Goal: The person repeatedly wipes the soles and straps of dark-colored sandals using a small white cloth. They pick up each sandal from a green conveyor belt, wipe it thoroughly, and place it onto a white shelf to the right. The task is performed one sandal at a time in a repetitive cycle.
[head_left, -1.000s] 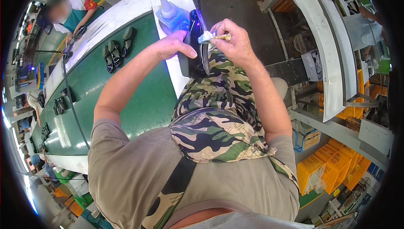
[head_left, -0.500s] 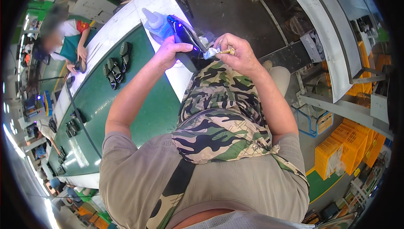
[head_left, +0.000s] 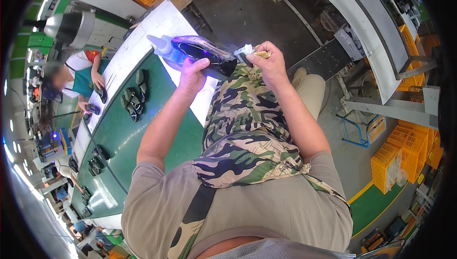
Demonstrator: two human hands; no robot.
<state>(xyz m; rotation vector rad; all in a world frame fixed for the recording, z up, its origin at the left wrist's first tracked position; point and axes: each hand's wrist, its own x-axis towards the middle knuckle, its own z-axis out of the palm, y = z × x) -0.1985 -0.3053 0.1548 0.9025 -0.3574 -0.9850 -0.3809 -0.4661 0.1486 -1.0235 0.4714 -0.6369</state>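
Note:
My left hand (head_left: 193,76) is closed around a glossy black shoe (head_left: 209,55), thumb on top, above the white table edge. Bluish-violet light glints on the shoe. To its right and a little apart from it, my right hand (head_left: 271,65) pinches a crumpled whitish cloth (head_left: 245,50). A small dark piece and a yellowish bit show at the same fingers; what these are I cannot make out. A squeeze bottle (head_left: 164,46) with a pointed nozzle stands on the white edge just behind the shoe, partly hidden by it.
Several dark shoes (head_left: 132,102) lie on the green table surface (head_left: 166,135) to my left. Across it, a person (head_left: 78,76) handles dark shoes. Orange crates (head_left: 397,152) stand at the right, near a blue-framed stool (head_left: 362,130) and a curved grey metal structure (head_left: 366,35).
My right hand has drawn the cloth away from the shoe. The shoe has tipped more level in my left hand. The whole view has shifted slightly.

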